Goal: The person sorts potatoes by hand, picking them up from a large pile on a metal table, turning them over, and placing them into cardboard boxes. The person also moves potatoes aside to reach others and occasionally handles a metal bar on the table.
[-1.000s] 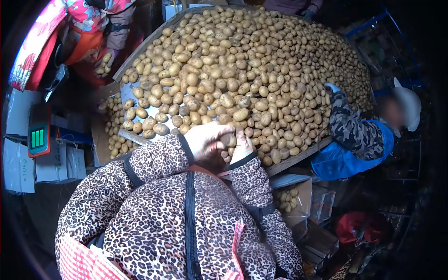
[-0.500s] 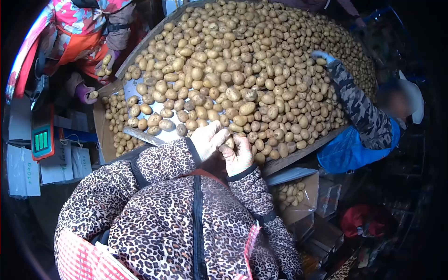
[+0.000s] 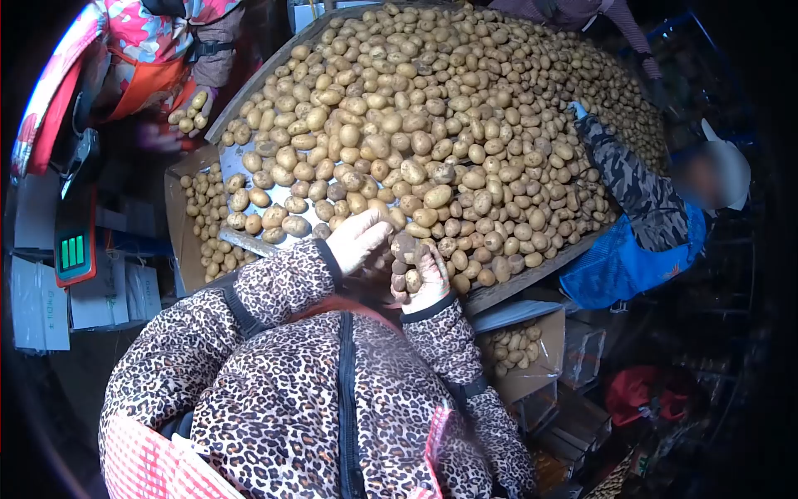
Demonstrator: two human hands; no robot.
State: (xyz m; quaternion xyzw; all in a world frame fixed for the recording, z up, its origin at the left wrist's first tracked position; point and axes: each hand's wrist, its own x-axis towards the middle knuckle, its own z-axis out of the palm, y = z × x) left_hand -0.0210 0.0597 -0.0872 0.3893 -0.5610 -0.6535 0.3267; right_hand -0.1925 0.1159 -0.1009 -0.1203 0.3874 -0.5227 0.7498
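My right hand [image 3: 429, 281] is cupped around several potatoes [image 3: 406, 270], one of them larger and smeared with brown soil. Beside it, my left hand [image 3: 359, 241] has its fingers bent together at the near edge of the potato pile [image 3: 432, 125]; what lies inside them is hidden. A small gap separates the two hands. The potatoes of the pile are yellow-brown, some with dark dirt, and lie on a wide table with a wooden rim [image 3: 532, 279]. Some pale tabletop [image 3: 241, 158] shows at its left.
A carton of potatoes [image 3: 199, 229] adjoins the table's left corner; another open carton [image 3: 544, 341] stands below right. A scale display [image 3: 73, 249] and boxes [image 3: 40, 303] are at left. One co-worker [image 3: 644, 195] reaches in from the right; another [image 3: 150, 62] holds potatoes at upper left.
My hands have drawn slightly apart, and several potatoes now show in my right hand. The upper-left co-worker's lower hand has moved and blurred. The right co-worker's arm has shifted slightly.
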